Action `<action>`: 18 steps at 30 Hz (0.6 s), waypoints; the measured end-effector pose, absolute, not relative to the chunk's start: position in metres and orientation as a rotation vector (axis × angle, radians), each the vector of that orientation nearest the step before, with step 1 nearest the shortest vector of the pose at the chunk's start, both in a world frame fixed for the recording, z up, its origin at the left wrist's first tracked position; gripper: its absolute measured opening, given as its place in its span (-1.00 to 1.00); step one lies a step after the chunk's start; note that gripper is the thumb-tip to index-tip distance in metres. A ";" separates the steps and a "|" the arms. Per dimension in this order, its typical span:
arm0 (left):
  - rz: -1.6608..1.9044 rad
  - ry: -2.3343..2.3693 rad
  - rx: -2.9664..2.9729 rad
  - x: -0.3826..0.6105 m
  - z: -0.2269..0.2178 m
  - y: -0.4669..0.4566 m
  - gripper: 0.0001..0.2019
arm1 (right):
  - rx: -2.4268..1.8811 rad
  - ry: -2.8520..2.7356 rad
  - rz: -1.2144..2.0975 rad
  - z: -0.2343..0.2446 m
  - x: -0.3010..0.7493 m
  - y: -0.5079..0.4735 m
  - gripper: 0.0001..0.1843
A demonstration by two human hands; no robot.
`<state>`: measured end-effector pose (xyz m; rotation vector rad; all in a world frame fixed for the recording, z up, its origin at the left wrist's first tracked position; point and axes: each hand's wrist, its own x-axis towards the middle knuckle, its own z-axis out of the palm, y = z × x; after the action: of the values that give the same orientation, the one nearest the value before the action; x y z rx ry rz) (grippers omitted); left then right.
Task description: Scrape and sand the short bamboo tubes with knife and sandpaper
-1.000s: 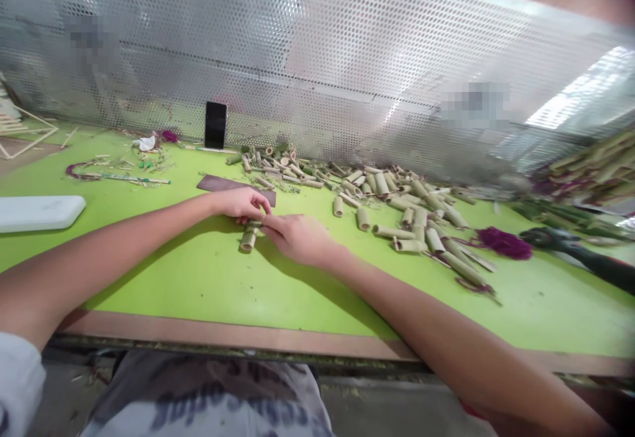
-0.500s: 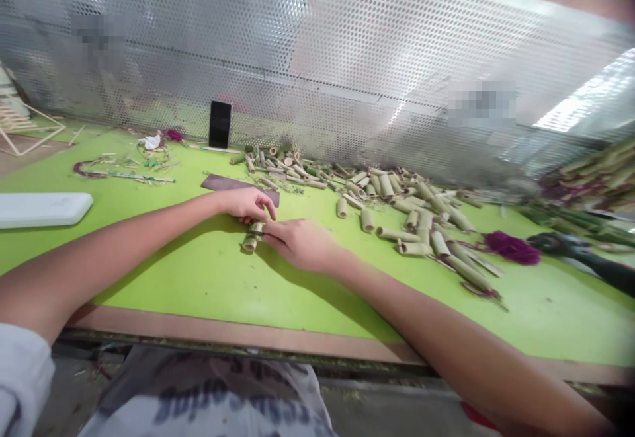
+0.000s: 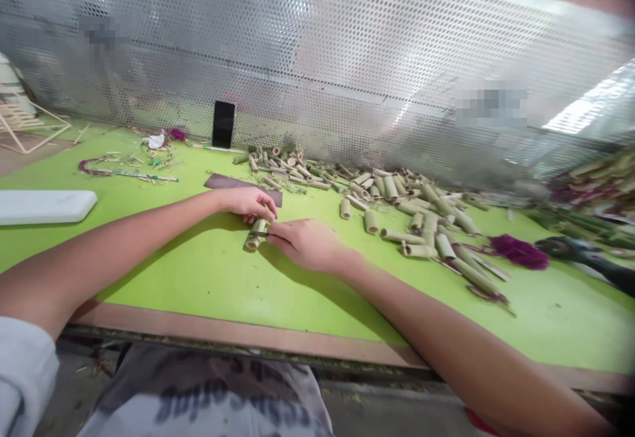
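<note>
A short bamboo tube [image 3: 254, 235] lies on the green table top [image 3: 208, 278] between my two hands. My left hand [image 3: 248, 202] presses on its far end with curled fingers. My right hand [image 3: 306, 244] is at its right side, fingers pinched on a thin dark strip that crosses the tube. What the strip is made of is too small to tell. A dark flat rectangular piece [image 3: 243, 186] lies just behind my left hand.
Several cut bamboo tubes [image 3: 411, 215] are scattered right of my hands along the perforated metal screen [image 3: 317, 60]. A purple tuft [image 3: 518, 252] and a dark tool [image 3: 590, 258] lie far right. A phone [image 3: 223, 124] leans on the screen. A white tray [image 3: 44, 205] sits left.
Both hands stay on the tube; my right hand's fingers have closed in on the thin strip at its side. The view has shifted slightly.
</note>
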<state>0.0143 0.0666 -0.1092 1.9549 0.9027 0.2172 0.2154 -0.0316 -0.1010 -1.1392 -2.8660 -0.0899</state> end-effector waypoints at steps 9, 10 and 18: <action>0.163 0.724 1.773 0.001 -0.111 0.074 -0.64 | -1.029 -2.871 -0.092 -0.103 0.216 -0.031 -0.69; 0.158 0.718 1.777 0.002 -0.112 0.074 -0.65 | -1.077 -2.866 -0.107 -0.103 0.215 -0.030 -0.68; 0.129 0.704 1.781 0.002 -0.110 0.072 -0.63 | -1.366 -2.783 -0.132 -0.099 0.205 -0.030 -0.60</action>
<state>0.0024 0.0719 -0.1097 1.7806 0.7040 0.1291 0.2046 -0.0302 -0.0987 -1.3659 -2.7828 -0.1321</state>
